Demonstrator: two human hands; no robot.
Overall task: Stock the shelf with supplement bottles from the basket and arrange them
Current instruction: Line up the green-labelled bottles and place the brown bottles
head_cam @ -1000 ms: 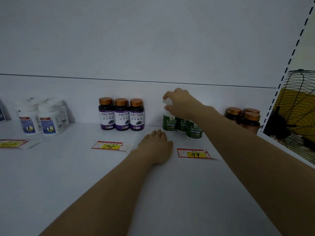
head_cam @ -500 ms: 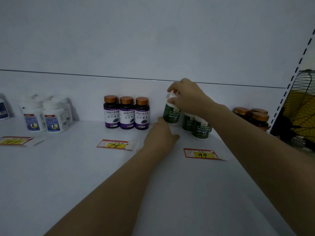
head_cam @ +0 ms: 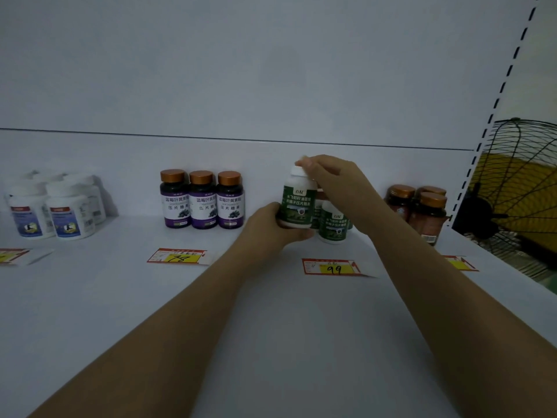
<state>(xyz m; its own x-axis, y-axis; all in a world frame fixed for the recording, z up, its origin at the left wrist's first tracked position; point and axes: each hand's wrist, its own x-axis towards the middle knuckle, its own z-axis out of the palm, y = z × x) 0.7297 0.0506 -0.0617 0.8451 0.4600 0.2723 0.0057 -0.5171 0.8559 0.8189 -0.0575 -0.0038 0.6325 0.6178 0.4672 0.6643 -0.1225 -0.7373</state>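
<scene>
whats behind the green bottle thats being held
Behind the held green bottle, a second green bottle stands and a sliver of a third shows; the right hand covers anything further back.

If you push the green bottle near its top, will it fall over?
Probably. The green bottle looks taller than wide, so a push near its white cap could tip it. The left hand at its base and the right hand on top steady it. It looks like stiff plastic, unlikely to squash.

The yellow price tag [head_cam: 334, 267] lying on the shelf [head_cam: 271, 327] reads 99. Each of the 3 purple-labelled bottles [head_cam: 203, 203] carries 蓝莓叶黄素酯 above 压片糖果. The held green bottle [head_cam: 298, 203] shows Chinese print ending in 压片糖果; the other tags and labels are too blurred to read.
</scene>
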